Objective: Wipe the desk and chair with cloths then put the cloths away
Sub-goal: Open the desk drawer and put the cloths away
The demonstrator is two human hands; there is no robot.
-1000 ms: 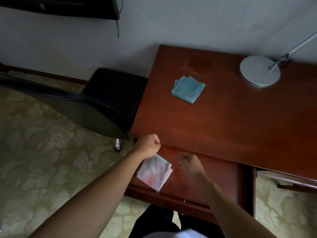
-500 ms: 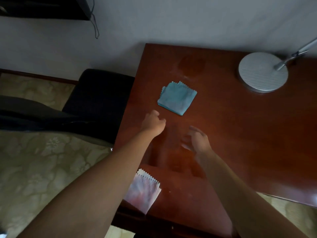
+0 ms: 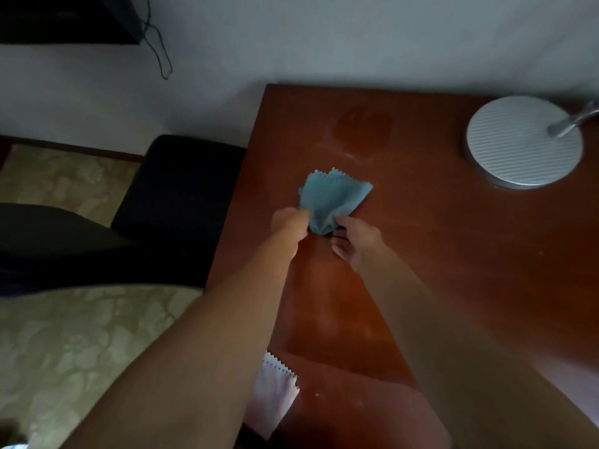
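Reaching out over the desk [image 3: 437, 254], both hands meet at the blue cloth [image 3: 334, 199], which lies on the reddish wooden top near its left edge. The left hand [image 3: 290, 222] has its fingers curled onto the cloth's near left corner, and the right hand [image 3: 355, 236] pinches the near right corner, so the fabric bunches into a peak between them while its far, zigzag-cut edge lies spread flat on the wood. How tightly each finger closes is hard to make out in the dim light.

Nearer the person than the blue cloth, partly hidden under the left forearm, a pale pink cloth [image 3: 275, 396] lies on a lower wooden surface at the desk's front.

Left of the blue cloth, just off the desk's edge, stands the black chair [image 3: 178, 202], its seat close against the desk side. Right of the blue cloth and well apart from it, a round ribbed silver lamp base [image 3: 518, 144] sits on the desk near the wall, with a metal stem rising from it. Beyond the blue cloth, a faint smeared patch [image 3: 363, 128] shows on the wood. Patterned carpet [image 3: 81, 335] covers the floor.
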